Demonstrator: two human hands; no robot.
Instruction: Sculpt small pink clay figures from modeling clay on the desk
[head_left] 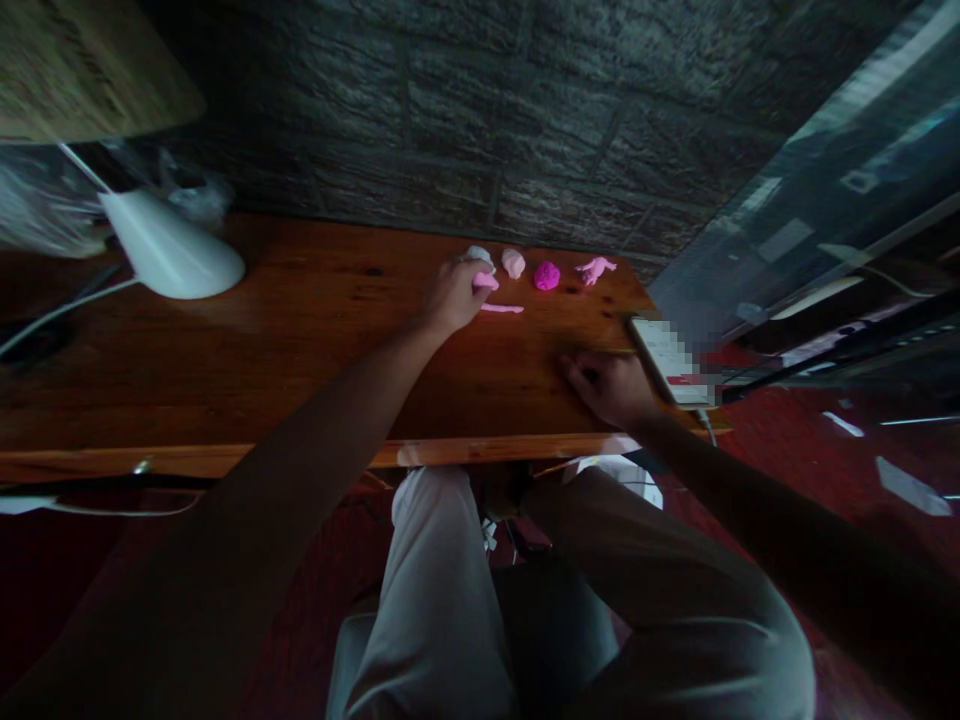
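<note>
My left hand is closed at the fingertips on a pink piece of modelling clay, low over the wooden table. Just behind those fingers sits a white lump of clay, partly covered by the hand. A thin pink clay strip lies in front of them. To the right stand a pale pink clay lump, a bright magenta clay ball and a small pink animal figure. My right hand rests on the table, fingers loosely bent and apart, nothing visible in it.
A phone or tablet with a cable lies by the table's right edge. On the left stands a white lamp base near clear plastic wrapping. A dark stone-patterned wall borders the wooden table at the back.
</note>
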